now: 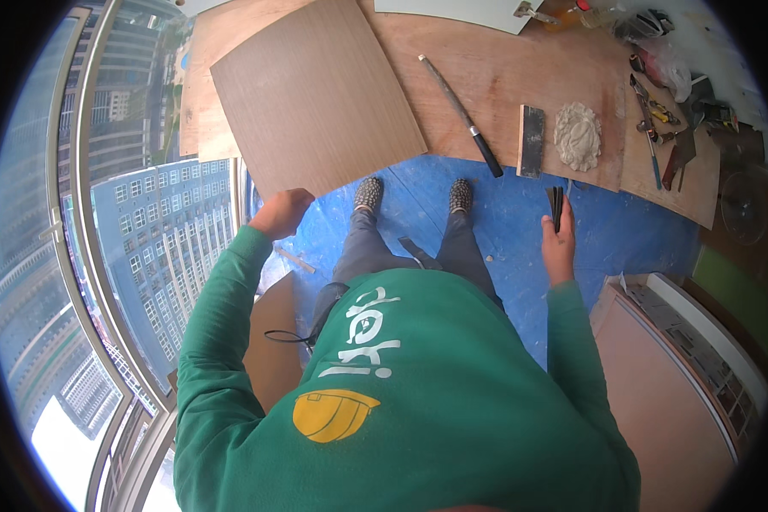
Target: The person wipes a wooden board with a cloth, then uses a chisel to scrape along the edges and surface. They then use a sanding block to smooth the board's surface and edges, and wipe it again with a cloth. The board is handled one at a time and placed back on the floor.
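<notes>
A flat brown wood-grain panel (316, 98) lies on the workbench with its near corner jutting past the edge. My left hand (282, 213) is closed on that corner, fingers curled under. In my right hand (560, 247) is a dark, flat-bladed putty knife (555, 205), held upright just off the bench's front edge; its exact shape is partly hidden by the fingers. Beyond it sits a heap of pale grey putty (578, 136). Beside the heap lies a block with a dark face (532, 141). Between panel and block rests a long narrow tool with a black handle (462, 115).
Pliers and other hand tools (648, 119) crowd the bench's right end. A white board (461, 10) lies at the back. Blue sheeting (508, 230) covers the floor. Tall windows (85, 213) run along my left; a pinkish panel (657, 384) stands at lower right.
</notes>
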`<state>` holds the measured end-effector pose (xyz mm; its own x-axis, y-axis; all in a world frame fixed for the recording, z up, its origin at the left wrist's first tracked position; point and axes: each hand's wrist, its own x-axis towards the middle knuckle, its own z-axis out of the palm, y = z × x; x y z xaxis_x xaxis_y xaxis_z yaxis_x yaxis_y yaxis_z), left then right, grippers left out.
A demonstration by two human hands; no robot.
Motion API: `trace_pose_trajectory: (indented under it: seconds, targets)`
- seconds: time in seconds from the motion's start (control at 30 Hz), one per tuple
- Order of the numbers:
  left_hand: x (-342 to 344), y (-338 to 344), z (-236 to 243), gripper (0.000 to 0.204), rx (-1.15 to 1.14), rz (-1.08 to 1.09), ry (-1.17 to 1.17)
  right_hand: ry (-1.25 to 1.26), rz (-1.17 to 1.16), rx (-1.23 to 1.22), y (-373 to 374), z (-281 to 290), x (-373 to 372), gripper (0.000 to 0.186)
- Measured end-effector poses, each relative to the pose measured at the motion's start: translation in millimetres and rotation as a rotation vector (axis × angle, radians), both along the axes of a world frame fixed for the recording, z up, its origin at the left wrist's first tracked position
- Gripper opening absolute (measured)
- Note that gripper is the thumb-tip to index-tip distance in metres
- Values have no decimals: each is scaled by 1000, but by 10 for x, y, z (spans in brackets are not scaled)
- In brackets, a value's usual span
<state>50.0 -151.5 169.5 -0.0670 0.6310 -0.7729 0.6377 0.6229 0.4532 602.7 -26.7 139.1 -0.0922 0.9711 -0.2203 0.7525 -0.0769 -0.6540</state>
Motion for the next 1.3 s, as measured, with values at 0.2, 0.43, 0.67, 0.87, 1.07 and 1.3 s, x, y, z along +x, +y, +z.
trace_pose_trajectory:
  seconds: [0.2,0.43,0.67,0.87,1.07,1.3]
  targets:
    - [1655,-3,158,74,205,-36,-149,-127,139,261,1569,-242,444,72]
    - [2571,527,311,62,332,-85,-15,-383,185,499,3064,-395,674,75]
    - [3408,1588,539,63,823,371,-96,656,207,-624,1899,144,-433,48]
    - [3320,1866,86,76,792,411,185,1388,137,-1029,1603,1467,-1180,69]
    - [2948,1752,-84,76,440,1283,-687,1073,625,321,1474,1788,-1653,73]
    - [1991,1191,946,69,793,1238,-942,-158,1086,-180,1109,-305,-826,39]
